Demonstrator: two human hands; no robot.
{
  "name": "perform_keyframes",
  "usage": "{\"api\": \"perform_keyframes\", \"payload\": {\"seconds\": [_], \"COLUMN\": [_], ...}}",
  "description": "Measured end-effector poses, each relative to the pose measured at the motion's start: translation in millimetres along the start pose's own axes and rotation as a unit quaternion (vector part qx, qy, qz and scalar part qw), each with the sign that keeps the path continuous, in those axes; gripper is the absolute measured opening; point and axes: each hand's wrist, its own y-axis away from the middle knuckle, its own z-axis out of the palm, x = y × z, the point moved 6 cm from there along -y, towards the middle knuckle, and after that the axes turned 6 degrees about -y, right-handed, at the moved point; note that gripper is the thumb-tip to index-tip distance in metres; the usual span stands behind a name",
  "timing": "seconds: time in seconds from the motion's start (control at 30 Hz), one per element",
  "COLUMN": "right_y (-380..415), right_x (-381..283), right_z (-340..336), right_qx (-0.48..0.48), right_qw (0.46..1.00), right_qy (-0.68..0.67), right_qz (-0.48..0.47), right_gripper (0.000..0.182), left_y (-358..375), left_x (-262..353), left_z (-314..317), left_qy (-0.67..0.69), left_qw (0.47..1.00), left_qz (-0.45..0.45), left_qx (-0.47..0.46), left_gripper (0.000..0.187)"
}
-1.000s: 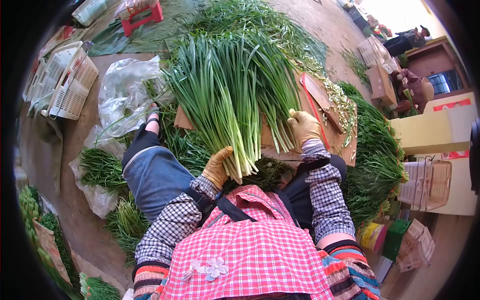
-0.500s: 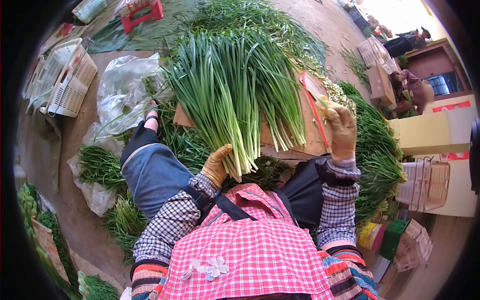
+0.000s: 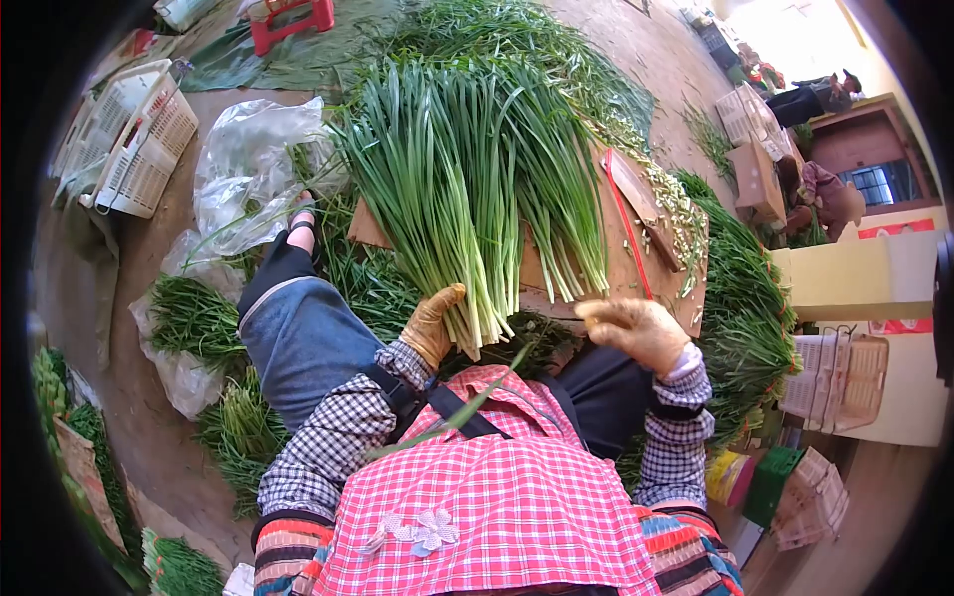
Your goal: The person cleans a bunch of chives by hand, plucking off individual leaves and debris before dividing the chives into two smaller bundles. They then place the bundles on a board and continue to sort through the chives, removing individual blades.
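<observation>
In a tan glove, my left hand (image 3: 430, 326) is closed around the pale stem ends of a bunch of garlic chives (image 3: 437, 199). Their long green leaves fan out away from me across a brown board (image 3: 676, 298). My right hand (image 3: 636, 330), also gloved, is over the board's near right edge, fingers stretched to the left with nothing visible in them. More chives (image 3: 556, 199) lie beside the held bunch, their cut ends toward me. One loose green leaf (image 3: 467, 409) is in front of my pink checked apron (image 3: 497, 507).
A red strip (image 3: 626, 223) and a long flat brown piece (image 3: 646, 209) lie on the board among pale stem trimmings (image 3: 681, 219). Tied chives (image 3: 745, 308) are stacked at right. Clear plastic (image 3: 248, 179) and white crates (image 3: 149, 139) are at left. A person (image 3: 825, 194) sits at far right.
My right hand has moved down and left, from above the board's right side to its near edge. A loose leaf now shows before the apron. My left hand keeps its grip.
</observation>
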Motion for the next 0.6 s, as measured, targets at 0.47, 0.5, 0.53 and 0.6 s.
{"api": "perform_keyframes", "payload": {"seconds": [0.47,0.5,0.53,0.6], "right_y": [-141,-140,-141,-147], "right_x": [55,50,41,24], "right_z": [-54,-55,-61,-66], "right_qx": [0.289,0.286,0.310,0.337], "right_qw": [0.936,0.944,0.948,0.896], "right_qy": [-0.202,-0.164,-0.033,0.229], "right_qz": [0.000,-0.001,-0.061,-0.177], "right_gripper": [0.048,0.049,0.048,0.048], "left_y": [-2,-3,-3,-2], "left_x": [-2,-2,-3,-4], "left_z": [-9,-10,-11,-12], "left_qy": [-0.022,-0.019,-0.017,-0.015], "left_qw": [1.000,1.000,1.000,1.000], "left_qz": [0.019,0.017,0.016,0.012], "left_qx": [0.011,0.013,0.014,0.014], "left_gripper": [0.025,0.025,0.025,0.028]}}
